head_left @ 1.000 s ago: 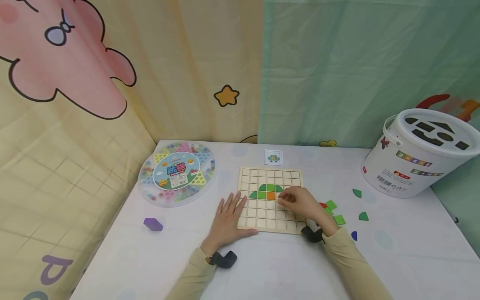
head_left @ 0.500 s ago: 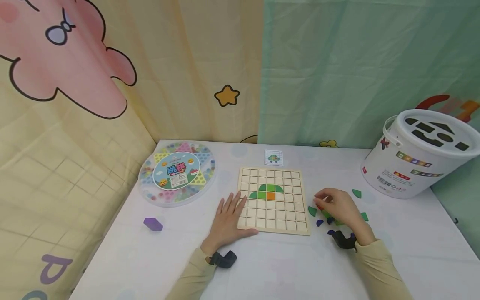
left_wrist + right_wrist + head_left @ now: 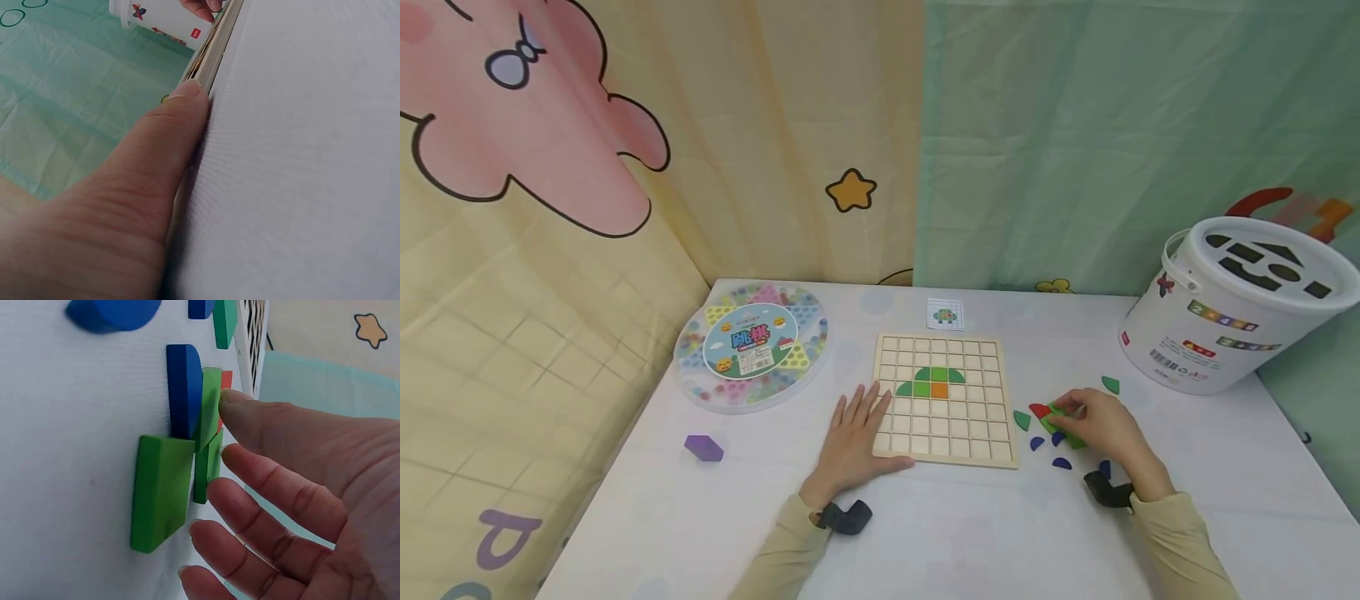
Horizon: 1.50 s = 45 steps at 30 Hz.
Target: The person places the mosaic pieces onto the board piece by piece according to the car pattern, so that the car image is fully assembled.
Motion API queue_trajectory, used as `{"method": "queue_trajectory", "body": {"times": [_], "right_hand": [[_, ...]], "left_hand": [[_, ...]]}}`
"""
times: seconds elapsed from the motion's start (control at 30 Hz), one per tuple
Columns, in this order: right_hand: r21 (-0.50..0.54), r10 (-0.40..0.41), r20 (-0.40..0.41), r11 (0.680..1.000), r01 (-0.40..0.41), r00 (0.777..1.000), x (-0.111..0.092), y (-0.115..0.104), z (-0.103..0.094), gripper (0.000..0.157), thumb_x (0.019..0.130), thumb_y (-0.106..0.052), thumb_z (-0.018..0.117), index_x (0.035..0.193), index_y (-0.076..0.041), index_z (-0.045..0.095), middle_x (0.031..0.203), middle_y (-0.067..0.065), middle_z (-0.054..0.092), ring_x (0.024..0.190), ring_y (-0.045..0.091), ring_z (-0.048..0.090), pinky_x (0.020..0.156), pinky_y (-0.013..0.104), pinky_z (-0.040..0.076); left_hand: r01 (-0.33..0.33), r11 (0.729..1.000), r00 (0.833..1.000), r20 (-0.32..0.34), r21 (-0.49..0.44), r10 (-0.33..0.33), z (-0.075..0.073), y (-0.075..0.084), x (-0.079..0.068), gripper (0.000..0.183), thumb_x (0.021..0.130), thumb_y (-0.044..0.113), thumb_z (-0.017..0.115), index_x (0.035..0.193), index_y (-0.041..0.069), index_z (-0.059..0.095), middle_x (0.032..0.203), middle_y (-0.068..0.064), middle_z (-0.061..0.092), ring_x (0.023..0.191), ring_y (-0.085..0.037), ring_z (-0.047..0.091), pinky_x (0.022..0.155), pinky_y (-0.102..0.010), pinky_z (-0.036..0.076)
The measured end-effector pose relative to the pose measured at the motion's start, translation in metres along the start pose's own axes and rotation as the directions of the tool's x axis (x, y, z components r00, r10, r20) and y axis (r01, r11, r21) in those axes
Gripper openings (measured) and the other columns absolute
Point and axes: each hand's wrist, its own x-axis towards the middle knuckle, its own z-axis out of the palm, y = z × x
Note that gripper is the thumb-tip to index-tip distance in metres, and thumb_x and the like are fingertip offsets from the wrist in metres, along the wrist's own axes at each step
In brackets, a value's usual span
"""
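Note:
My left hand rests with spread fingers on the left edge of a wooden grid board; its thumb lies along the near edge. Several green pieces and an orange square tile sit in the board's cells. Right of the board, my right hand is over a small pile of loose tiles. Its thumb and forefinger tips, apart, are at the green square tiles, with a red tile beside them. A blue half-circle tile stands close by. No tile is seen held between those fingertips.
A small pattern card lies behind the board. Back left is a round Chinese checkers set, with a purple block before it. A white bucket stands back right. Green quarter-circle tiles and blue half-circles lie around the pile.
My right hand has left the board and moved right to the loose tiles, then slightly farther right, uncovering the red tile and some blue ones. The left hand stays on the board.

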Motion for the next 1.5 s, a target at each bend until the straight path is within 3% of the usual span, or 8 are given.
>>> {"method": "queue_trajectory", "body": {"times": [0.7, 1.23, 1.5], "right_hand": [[-0.074, 0.02, 0.017, 0.997, -0.019, 1.0, 0.0054, -0.0031, 0.0014, 0.026, 0.084, -0.009, 0.07, 0.107, 0.002, 0.068, 0.079, 0.004, 0.058, 0.07, 0.021, 0.051, 0.057, 0.031, 0.043], [-0.055, 0.048, 0.04, 0.997, -0.046, 0.998, 0.0026, -0.0049, 0.0017, 0.031, 0.082, -0.017, 0.074, 0.107, 0.001, 0.068, 0.081, 0.005, 0.057, 0.071, 0.022, 0.051, 0.058, 0.034, 0.044], [-0.056, 0.023, 0.038, 0.998, -0.021, 0.999, 0.0035, -0.0072, 0.0039, 0.034, 0.081, -0.022, 0.076, 0.105, 0.001, 0.069, 0.081, 0.004, 0.058, 0.069, 0.02, 0.05, 0.056, 0.032, 0.041]], "left_hand": [[0.004, 1.0, 1.0, 0.001, 0.019, -0.004, 0.0006, -0.0003, 0.0002, 0.104, 0.075, 0.076, 0.053, 0.152, 0.013, 0.024, 0.157, -0.007, 0.014, 0.143, -0.029, 0.007, 0.113, -0.047, 0.004], [-0.001, 1.0, 1.0, 0.001, 0.005, 0.001, 0.001, -0.0003, 0.0, 0.103, 0.075, 0.076, 0.054, 0.151, 0.013, 0.025, 0.157, -0.007, 0.015, 0.143, -0.029, 0.008, 0.113, -0.047, 0.004], [-0.003, 1.0, 1.0, -0.009, 0.01, 0.003, 0.0001, -0.0002, 0.0004, 0.103, 0.075, 0.075, 0.055, 0.151, 0.012, 0.026, 0.157, -0.007, 0.015, 0.143, -0.029, 0.008, 0.113, -0.048, 0.005]]}}
